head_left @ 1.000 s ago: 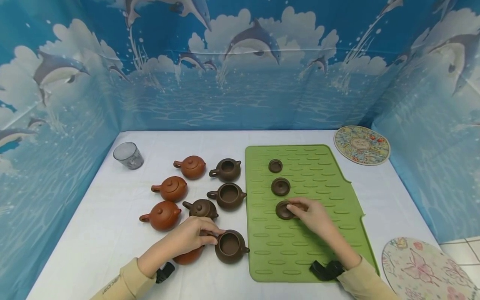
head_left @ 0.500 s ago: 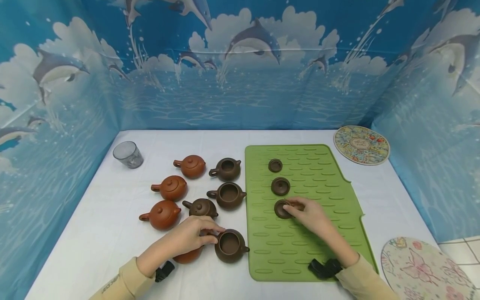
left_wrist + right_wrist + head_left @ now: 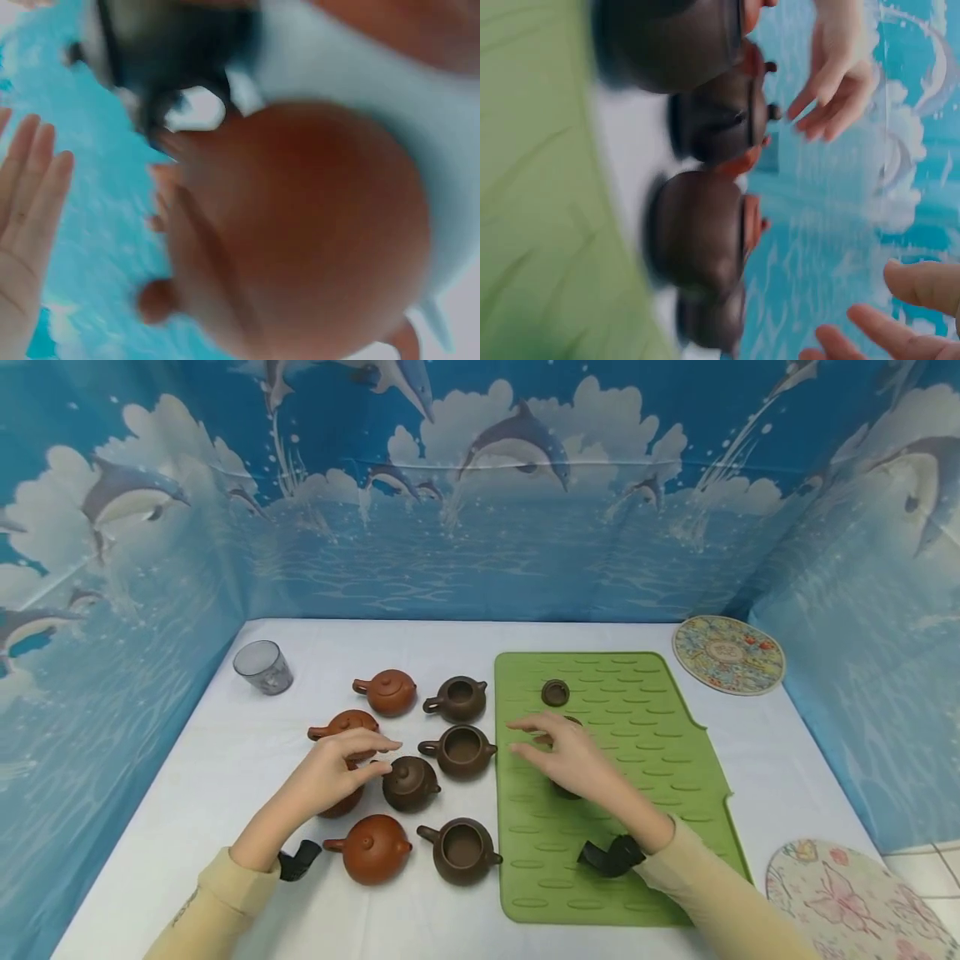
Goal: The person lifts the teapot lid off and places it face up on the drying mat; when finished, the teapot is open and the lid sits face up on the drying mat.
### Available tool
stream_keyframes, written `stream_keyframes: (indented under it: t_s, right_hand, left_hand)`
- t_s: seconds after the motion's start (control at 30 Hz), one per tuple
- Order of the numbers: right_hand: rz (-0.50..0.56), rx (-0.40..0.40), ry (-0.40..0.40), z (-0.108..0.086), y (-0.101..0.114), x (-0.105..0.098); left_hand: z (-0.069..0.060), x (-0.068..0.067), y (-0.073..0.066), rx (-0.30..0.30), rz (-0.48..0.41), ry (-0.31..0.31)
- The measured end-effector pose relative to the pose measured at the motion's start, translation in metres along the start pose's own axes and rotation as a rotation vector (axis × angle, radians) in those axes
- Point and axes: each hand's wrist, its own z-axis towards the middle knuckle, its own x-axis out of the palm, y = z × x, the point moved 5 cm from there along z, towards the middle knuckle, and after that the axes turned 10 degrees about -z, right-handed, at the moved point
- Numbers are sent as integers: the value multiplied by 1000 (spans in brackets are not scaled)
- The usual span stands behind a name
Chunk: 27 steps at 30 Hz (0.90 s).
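My left hand (image 3: 333, 772) hovers over the orange teapots at the left, fingers apart, holding nothing. Its fingertips are near a dark brown lidded teapot (image 3: 409, 785). In the left wrist view an orange teapot (image 3: 300, 232) looms large beside the hand's fingers (image 3: 34, 180). Three dark teapots without lids stand beside the mat: a far one (image 3: 459, 714), a middle one (image 3: 463, 772) and a near one (image 3: 462, 877). My right hand (image 3: 570, 756) is above the green mat (image 3: 555, 885), fingers spread and holding nothing. Beyond it lies a small dark lid (image 3: 555, 692); two more lids are mostly hidden under the hand.
A grey glass (image 3: 264, 668) stands at the back left. One patterned round mat (image 3: 727, 653) lies at the back right, and a pink butterfly one (image 3: 847, 897) at the front right. More orange teapots, such as the near one (image 3: 375, 850), line the left side.
My left hand has left the near open teapot's handle and moved up and left. My right hand has let go of the lid it pinched and moved up and left.
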Motion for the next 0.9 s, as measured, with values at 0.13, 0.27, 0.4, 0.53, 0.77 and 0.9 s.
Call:
stream_keyframes:
  t_s: [0.13,0.27,0.4,0.53,0.77,0.9]
  right_hand:
    - [120,-105,103,26,31,19]
    - [131,-203,208,46,54,44]
    - [85,-273,274,59,68,62]
    - [34,-313,307,66,75,74]
    - [-75,-362,309,74,79,88]
    - [-97,-384,311,75,81,94]
  left_hand:
    - [3,-1,20,-69,-1,49]
    - [3,3,32,-126,25,129]
    - [4,5,37,-162,55,182]
    - [9,6,40,-158,78,212]
    - [11,5,41,-110,94,179]
    - [12,5,43,-92,77,144]
